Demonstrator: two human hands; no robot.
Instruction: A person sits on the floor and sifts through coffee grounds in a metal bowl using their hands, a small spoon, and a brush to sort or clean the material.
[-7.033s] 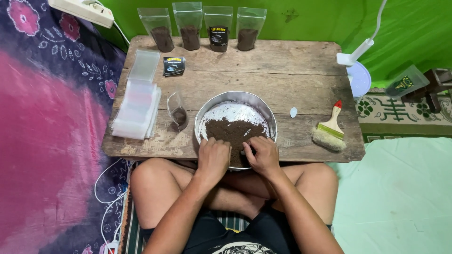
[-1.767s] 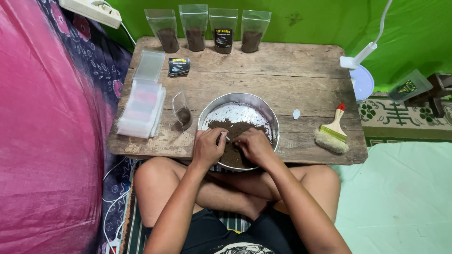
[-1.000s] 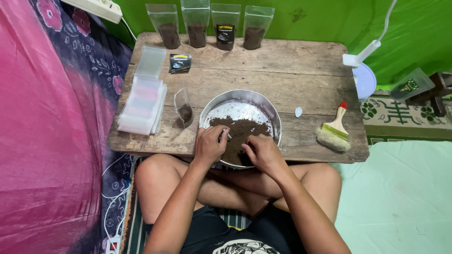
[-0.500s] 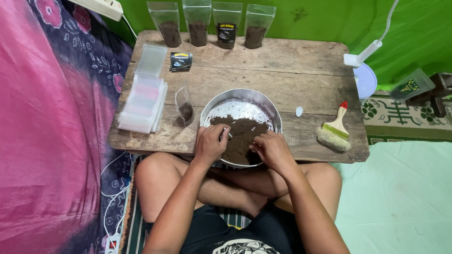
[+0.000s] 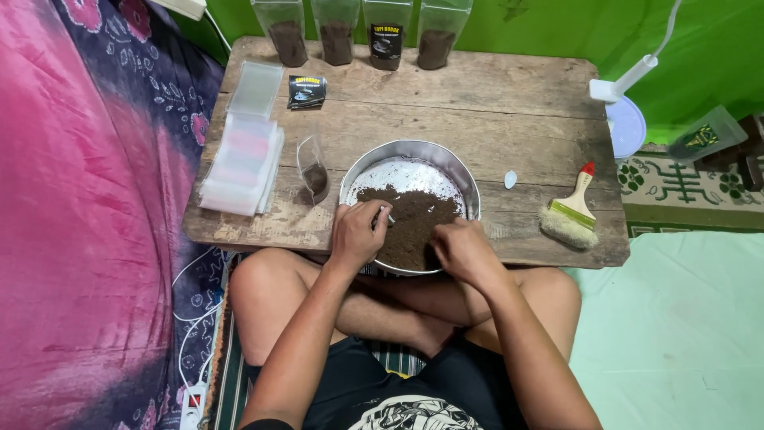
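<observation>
Seven seconds ago both hands lie side by side on the near edge of the brown powder (image 5: 410, 227). Now the left hand (image 5: 358, 232) is closed around a small spoon (image 5: 387, 215), which is hard to see in the earlier pictures. The right hand (image 5: 464, 251) is lower and more to the right than before, at the near rim of the round metal pan (image 5: 471, 189), with the fingers curled down into the powder. The powder reaches further toward the near rim now, and the bare pale bottom of the pan shows mostly at the far side. The camera view is also a little shifted: the wooden table (image 5: 477, 111) appears slightly lower and more to the right in the picture.
</observation>
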